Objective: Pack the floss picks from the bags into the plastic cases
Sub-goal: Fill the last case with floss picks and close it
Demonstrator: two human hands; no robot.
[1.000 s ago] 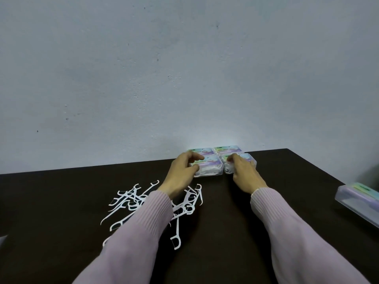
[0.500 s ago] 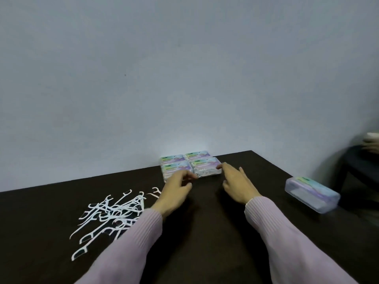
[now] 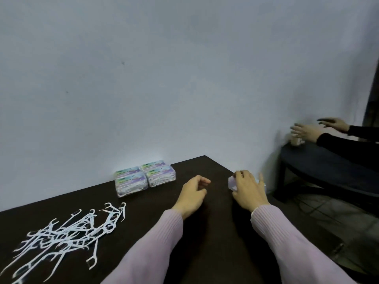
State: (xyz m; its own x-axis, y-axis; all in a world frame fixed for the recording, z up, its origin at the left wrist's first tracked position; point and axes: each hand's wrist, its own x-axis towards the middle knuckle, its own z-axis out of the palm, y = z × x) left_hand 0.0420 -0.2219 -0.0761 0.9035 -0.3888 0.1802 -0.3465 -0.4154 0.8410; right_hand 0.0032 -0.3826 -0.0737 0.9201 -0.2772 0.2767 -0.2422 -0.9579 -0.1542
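Note:
A pile of loose white floss picks (image 3: 67, 230) lies on the dark table (image 3: 205, 253) at the front left. Several filled clear plastic cases (image 3: 144, 177) stand stacked together against the wall at the table's back. My right hand (image 3: 249, 191) covers another clear case (image 3: 232, 183) near the table's right edge, fingers curled over it; only one corner of that case shows. My left hand (image 3: 193, 194) hovers just left of it, fingers loosely curled, holding nothing.
Past the table's right edge stands a lower dark table (image 3: 328, 165). Another person's two hands (image 3: 311, 131) in black sleeves reach over it toward a small white object (image 3: 296, 141). A pale wall rises directly behind both tables.
Both my hands have left the stacked cases and moved right. My right hand now rests on the lone case near the table's right edge. The view has swung right.

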